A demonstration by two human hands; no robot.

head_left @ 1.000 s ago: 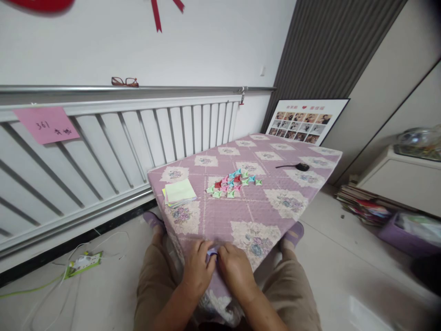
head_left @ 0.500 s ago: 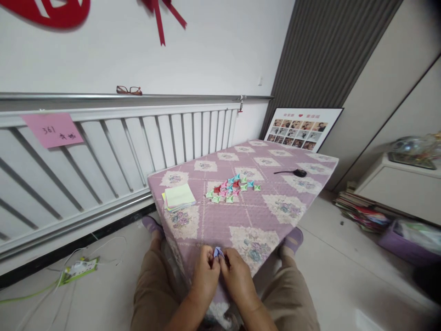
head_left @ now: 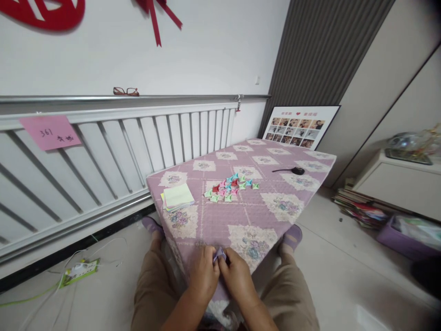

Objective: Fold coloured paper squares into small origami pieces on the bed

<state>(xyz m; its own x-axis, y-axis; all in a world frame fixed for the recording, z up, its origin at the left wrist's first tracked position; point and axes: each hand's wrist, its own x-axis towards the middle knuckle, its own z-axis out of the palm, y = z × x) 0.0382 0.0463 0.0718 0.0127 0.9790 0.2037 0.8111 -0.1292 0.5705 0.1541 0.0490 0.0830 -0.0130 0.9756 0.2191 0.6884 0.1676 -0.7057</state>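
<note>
Between my fingertips, above the near corner of the table, is a small piece of folded purple paper (head_left: 219, 253). My left hand (head_left: 205, 271) pinches it from one side and my right hand (head_left: 236, 272) from the other, thumbs close together. The fingers cover much of the paper, so its full shape is hidden. Farther up the cloth lies a group of several small folded paper pieces (head_left: 228, 187) in green, pink, red and blue. To their left rests a stack of square paper sheets (head_left: 178, 196), pale green on top.
A floral purple tablecloth (head_left: 220, 225) covers the table. A black spoon-shaped object (head_left: 296, 170) lies toward its right edge, and a framed photo board (head_left: 299, 126) stands behind. A white radiator (head_left: 120, 151) runs along the left. On the floor sits a power strip (head_left: 79, 272).
The folded purple paper has turned slightly between my fingers, showing a different face. Both hands keep their pinch in nearly the same place. The whole view has shifted a little.
</note>
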